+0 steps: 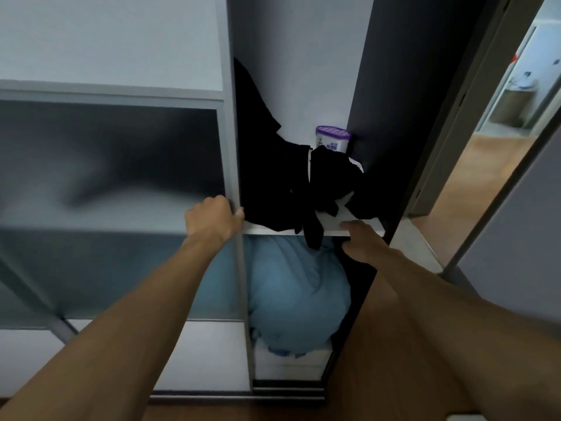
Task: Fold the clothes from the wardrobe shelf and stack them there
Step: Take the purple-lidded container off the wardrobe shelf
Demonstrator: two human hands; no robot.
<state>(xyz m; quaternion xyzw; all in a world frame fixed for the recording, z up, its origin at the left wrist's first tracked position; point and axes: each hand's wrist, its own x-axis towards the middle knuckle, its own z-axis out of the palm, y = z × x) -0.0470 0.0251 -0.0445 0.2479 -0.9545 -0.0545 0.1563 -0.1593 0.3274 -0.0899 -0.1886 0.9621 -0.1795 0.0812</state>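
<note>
Hands: left hand [212,220] grips the sliding door [121,177] by its edge; right hand [361,243] is relaxed and holds nothing, at the shelf [359,228] lip.
Clothes: black clothes [273,177] heaped on that shelf, one end dangling over the front.
Risk: tugging the tangle could drag the whole heap off, or topple the purple-lidded tub [333,140] behind it.
Around: blue bundle [297,287] below; the door narrows access.

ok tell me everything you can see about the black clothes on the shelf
The black clothes lie unfolded in a crumpled heap on the white shelf, soft dark fabric with a white strip showing. One part rises against the left wall, one end hangs over the front edge. A purple-lidded tub stands behind them.
</note>
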